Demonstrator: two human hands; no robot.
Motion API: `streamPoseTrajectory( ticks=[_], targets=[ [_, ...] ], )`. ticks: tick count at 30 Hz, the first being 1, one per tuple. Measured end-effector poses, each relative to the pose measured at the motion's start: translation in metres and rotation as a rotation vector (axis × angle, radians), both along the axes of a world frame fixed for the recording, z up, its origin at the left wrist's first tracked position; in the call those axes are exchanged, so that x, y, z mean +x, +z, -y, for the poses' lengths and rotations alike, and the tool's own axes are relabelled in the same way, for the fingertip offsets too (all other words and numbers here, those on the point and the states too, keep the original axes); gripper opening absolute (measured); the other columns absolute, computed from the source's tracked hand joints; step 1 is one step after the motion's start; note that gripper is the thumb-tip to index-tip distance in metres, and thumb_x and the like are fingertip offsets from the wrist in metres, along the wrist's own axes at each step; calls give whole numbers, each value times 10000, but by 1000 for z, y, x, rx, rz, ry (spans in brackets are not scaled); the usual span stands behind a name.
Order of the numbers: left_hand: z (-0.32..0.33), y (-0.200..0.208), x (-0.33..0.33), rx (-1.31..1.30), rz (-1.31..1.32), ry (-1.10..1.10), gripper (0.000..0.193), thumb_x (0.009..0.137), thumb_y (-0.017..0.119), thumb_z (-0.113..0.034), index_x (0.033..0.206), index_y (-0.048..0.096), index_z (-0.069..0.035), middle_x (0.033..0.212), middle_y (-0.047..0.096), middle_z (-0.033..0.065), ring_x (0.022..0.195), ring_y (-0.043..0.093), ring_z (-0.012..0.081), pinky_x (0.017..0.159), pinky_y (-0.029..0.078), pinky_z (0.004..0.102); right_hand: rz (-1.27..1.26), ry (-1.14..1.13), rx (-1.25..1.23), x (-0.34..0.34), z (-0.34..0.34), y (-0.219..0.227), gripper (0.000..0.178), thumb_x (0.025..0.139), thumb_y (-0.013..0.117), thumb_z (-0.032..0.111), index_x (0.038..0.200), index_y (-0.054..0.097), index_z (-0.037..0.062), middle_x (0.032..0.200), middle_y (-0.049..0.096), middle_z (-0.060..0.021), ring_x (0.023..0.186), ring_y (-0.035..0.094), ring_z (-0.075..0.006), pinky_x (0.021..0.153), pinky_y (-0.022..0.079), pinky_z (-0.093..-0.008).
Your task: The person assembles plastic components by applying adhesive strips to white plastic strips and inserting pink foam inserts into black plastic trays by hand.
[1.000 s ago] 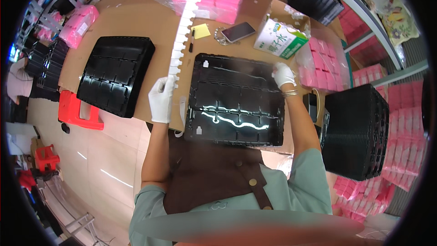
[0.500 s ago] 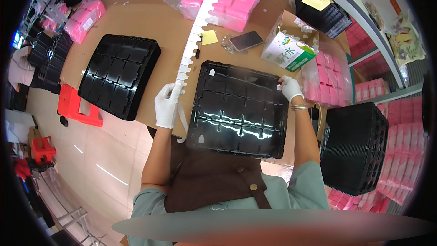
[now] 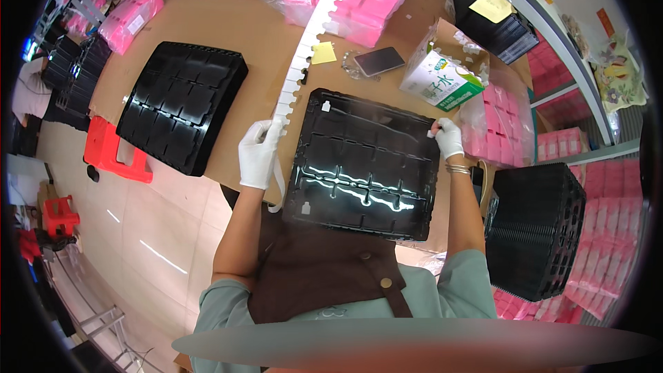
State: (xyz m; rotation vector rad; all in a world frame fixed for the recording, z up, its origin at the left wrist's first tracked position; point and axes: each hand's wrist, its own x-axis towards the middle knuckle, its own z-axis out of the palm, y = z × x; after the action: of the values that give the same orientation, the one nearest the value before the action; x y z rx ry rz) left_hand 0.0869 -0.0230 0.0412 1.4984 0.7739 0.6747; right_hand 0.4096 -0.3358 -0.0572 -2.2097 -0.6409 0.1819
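Observation:
A long white strip of labels with a notched edge runs from my left hand up across the table. The gloved left fingers are closed on its near end, and a loose tail hangs below them. In front of me lies a black plastic tray with ribbed compartments. Small white labels sit on its upper left and lower left. At the tray's upper right corner, my gloved right hand pinches a small white label, one fingertip bare.
More black trays rest at left. A tall tray stack stands at right. Beyond are an open carton, a phone, yellow notes and bagged pink packs. A red stool stands on the floor.
My right hand has shifted slightly right and down, and the small label has moved with it off the tray's corner area. The left hand keeps its hold on the strip.

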Motion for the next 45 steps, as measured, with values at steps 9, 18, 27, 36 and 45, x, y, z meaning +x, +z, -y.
streamPoseTrajectory(
  ticks=[9,18,27,36,45],
  targets=[
    [-6,-22,-3,88,112,-89,395,763,711,-77,1117,553,-6,797,576,8,619,512,46,510,440,187,-3,145,60,-72,-150,22,48,742,572,2,737,603,38,675,614,-128,642,615,-229,617,498,-320],
    [-22,-54,-59,68,-160,-66,626,741,716,-94,1305,447,-48,772,591,31,683,565,95,640,491,236,116,374,-313,-106,-249,23,104,754,578,55,815,647,7,771,642,-161,727,628,-260,689,496,-322],
    [-21,-41,-103,130,-214,60,573,720,706,-61,1253,498,-23,729,589,16,608,508,59,603,456,208,38,219,-358,-110,-250,17,116,761,619,103,850,623,30,794,639,-183,779,635,-299,733,497,-359],
    [-39,-107,-135,530,-377,238,140,741,684,-182,812,642,-69,829,612,127,791,597,298,712,474,375,-241,123,-355,-121,-254,40,104,745,649,112,822,630,44,812,649,-171,801,629,-319,750,495,-366],
    [6,-88,-136,542,-487,-1,420,696,739,-224,1059,572,-95,1021,547,141,835,583,330,728,485,407,159,88,-309,-121,-255,8,84,722,614,104,780,628,45,790,638,-181,756,620,-335,698,491,-394]
  ],
)
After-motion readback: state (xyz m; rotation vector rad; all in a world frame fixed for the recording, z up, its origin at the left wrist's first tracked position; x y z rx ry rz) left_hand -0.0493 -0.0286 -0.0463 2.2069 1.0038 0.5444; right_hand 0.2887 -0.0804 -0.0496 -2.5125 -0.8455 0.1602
